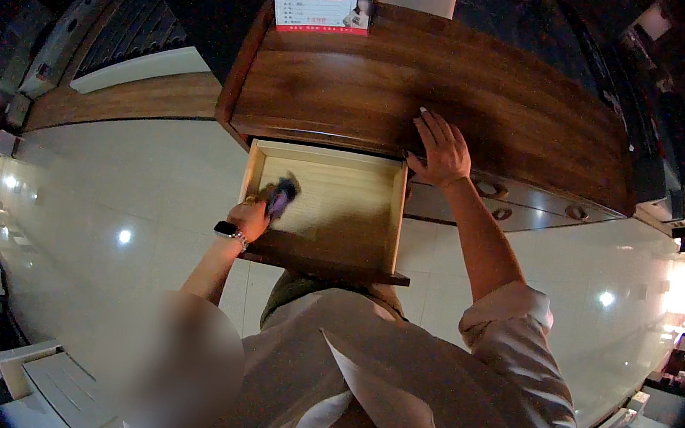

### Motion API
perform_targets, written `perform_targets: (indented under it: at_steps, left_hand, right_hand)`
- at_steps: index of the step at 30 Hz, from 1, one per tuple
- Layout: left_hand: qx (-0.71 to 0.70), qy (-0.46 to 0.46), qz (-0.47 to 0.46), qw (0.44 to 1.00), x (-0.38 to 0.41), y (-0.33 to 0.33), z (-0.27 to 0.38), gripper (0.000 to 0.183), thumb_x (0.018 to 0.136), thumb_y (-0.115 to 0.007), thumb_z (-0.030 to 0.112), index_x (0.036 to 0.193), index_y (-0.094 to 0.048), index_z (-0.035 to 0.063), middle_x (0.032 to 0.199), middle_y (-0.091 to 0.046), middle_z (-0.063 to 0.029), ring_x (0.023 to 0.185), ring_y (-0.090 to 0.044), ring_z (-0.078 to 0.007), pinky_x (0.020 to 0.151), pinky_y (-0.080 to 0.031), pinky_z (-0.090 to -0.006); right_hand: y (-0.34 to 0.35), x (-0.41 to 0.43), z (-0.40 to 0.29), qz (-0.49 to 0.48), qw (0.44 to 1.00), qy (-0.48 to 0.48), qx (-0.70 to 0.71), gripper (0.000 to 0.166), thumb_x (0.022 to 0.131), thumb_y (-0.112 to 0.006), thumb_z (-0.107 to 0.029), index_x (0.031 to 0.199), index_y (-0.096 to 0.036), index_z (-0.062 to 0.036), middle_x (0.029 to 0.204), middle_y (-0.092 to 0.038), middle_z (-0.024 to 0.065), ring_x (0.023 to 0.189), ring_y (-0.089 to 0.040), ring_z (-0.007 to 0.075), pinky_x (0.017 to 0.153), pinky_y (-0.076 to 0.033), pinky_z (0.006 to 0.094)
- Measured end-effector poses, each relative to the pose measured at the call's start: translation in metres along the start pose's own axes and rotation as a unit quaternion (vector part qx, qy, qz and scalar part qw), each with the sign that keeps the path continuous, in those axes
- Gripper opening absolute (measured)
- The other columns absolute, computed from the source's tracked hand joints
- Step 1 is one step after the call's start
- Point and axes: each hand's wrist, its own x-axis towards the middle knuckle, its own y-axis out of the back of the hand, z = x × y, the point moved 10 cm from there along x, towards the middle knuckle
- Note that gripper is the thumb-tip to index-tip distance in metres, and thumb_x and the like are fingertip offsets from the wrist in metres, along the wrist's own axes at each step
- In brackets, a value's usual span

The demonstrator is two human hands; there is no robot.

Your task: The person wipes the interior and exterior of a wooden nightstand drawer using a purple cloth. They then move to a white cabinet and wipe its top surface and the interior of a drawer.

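A wooden drawer [348, 164] is pulled out from a dark brown wooden cabinet [344, 87]. Its pale inside shows, partly in shadow. My left hand [250, 216], with a watch on the wrist, reaches over the drawer's left side and grips a small dark purplish object [283, 196]. Motion blur hides exactly what that object is, and whether it touches the drawer bottom cannot be told. My right hand [442, 149] rests on the cabinet top by its front edge, just beyond the drawer's right corner. It holds nothing, and its fingers are slightly apart.
A printed card [322, 12] with writing stands at the cabinet top's back left. Ring-shaped handles [577, 211] stick out from the cabinet front at right. Glossy floor tiles [130, 190] lie around the drawer. A wooden bed frame [133, 108] with a white edge is at left.
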Motion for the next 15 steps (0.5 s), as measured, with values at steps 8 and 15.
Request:
perform_targets:
  at_steps: [8,15]
  left_hand:
    - [0.067,-0.222,-0.204,0.951,0.011,-0.071,0.131,0.066,0.064,-0.064,0.013,0.126,-0.043,0.0024,0.119,-0.050,-0.0278,0.113,-0.045,-0.0429,0.095,-0.034,-0.0537]
    - [0.040,-0.419,-0.252,0.872,-0.020,-0.057,0.286,0.043,0.076,-0.051,0.004,0.119,-0.049,0.0074,0.102,-0.059,-0.0233,0.091,-0.060,-0.0372,0.075,-0.050,-0.0463]
  right_hand:
    - [-0.005,0.003,0.002,-0.013,1.000,-0.001,-0.006,0.064,0.073,-0.062,-0.039,0.128,-0.045,-0.0096,0.135,-0.041,0.0094,0.124,-0.040,0.0274,0.100,-0.035,0.0425]
    - [-0.018,0.002,0.008,-0.053,0.998,-0.016,-0.007,0.064,0.074,-0.061,-0.040,0.128,-0.045,-0.0087,0.135,-0.041,0.0096,0.123,-0.040,0.0274,0.100,-0.035,0.0427]
